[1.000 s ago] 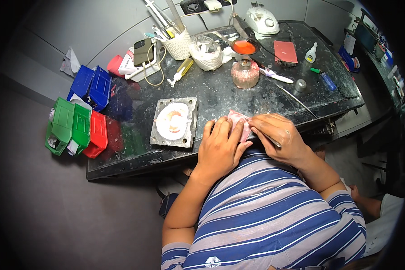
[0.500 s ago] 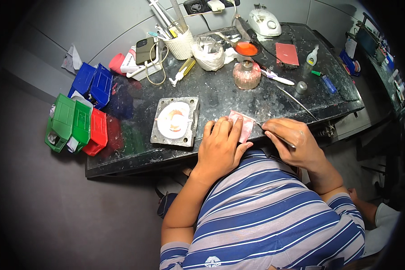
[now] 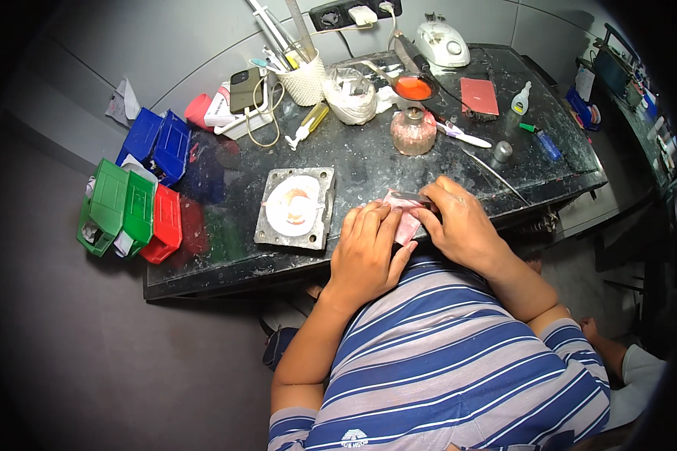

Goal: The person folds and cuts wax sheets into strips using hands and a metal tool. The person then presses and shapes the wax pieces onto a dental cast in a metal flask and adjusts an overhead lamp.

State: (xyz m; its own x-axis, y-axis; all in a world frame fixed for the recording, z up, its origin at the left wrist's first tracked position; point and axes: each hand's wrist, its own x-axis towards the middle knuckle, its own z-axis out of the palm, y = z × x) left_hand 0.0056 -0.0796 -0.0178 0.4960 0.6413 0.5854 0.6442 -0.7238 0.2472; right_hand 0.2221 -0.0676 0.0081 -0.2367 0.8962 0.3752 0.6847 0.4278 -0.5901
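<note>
Left hand lay unclenched, its stretched fingers resting on the pink sheet at the near edge of the bench, while the right hand, at the sheet's two o'clock, grasped a slim dark tool over the sheet's far end. From the sheet, a metal mould with a white filling sat toward nine o'clock, a pinkish glass jar at twelve, and a red sheet near one.
</note>
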